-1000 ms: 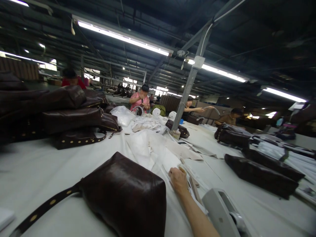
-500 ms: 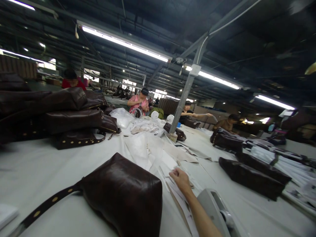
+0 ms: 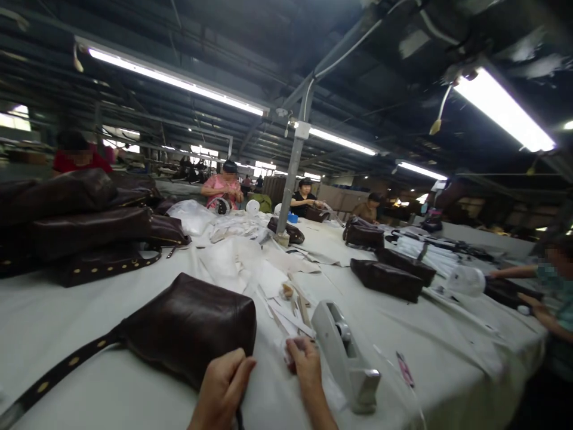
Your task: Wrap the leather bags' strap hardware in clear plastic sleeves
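Workshop, tube lights (image 3: 179, 82) under a dark open roof (image 3: 250, 36), brown bags piled (image 3: 94, 227) toward the white surface's left edge, co-workers (image 3: 219, 191) along its far edge

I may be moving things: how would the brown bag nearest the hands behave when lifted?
The bag has rounded, slumping sides, so it may sag. Its glossy surface could be slippery. The strap trails across the table, so would likely dangle.
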A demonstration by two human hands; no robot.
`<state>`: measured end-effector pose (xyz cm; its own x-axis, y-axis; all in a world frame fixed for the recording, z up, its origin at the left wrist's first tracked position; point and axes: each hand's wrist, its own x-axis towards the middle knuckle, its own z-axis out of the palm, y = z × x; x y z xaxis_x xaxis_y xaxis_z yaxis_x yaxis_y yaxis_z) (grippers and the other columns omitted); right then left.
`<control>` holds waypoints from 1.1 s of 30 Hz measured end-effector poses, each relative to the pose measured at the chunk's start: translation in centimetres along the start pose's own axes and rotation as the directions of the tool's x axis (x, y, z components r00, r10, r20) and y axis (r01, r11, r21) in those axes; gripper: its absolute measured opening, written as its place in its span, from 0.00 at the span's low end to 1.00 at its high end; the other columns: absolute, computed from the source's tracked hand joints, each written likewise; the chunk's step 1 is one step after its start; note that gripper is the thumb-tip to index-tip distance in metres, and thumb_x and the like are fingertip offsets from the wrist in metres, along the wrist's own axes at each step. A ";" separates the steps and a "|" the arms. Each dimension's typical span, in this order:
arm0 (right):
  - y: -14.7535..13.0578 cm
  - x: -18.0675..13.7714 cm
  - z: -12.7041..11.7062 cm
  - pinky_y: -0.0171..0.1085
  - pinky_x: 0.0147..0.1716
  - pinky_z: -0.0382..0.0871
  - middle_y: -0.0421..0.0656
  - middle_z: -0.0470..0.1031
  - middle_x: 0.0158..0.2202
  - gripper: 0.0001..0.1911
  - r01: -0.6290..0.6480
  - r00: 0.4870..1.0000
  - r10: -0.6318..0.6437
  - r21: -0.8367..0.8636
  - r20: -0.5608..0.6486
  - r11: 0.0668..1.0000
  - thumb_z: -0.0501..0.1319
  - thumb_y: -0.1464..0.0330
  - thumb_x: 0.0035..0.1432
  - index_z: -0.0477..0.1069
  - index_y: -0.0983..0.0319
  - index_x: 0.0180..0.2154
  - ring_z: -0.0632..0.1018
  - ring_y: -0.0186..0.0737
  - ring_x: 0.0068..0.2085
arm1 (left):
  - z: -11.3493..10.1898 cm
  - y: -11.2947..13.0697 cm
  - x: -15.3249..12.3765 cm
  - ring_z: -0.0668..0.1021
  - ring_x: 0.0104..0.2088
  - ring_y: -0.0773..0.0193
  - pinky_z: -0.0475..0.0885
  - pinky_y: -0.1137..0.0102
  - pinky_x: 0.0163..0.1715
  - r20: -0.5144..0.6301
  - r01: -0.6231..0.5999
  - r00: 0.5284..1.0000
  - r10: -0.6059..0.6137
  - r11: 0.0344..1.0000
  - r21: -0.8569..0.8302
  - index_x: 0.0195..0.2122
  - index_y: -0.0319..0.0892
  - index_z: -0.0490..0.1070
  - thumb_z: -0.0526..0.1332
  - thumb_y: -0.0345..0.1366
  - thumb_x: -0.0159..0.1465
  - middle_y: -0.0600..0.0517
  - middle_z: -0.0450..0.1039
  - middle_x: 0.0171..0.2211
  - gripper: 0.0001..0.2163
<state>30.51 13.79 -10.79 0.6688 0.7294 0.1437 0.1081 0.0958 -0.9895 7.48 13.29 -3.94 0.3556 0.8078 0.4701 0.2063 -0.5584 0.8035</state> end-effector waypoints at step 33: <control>-0.4 -0.5 -0.4 0.34 0.25 0.62 0.39 0.72 0.23 0.17 0.140 0.976 -0.126 -0.068 0.177 0.988 0.56 0.55 0.56 0.73 0.61 0.31 0.71 0.37 0.24 | 12.3 1.7 22.5 0.73 0.32 0.66 0.66 0.72 0.35 0.260 -0.039 0.965 -0.029 0.967 0.250 0.29 0.38 0.73 0.61 0.37 0.62 0.54 0.73 0.28 0.08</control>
<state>30.45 13.14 -10.44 0.5090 0.8197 0.2628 0.2509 0.1508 -0.9562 27.04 28.19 3.55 0.5745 0.7465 0.3358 0.4138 -0.6188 0.6677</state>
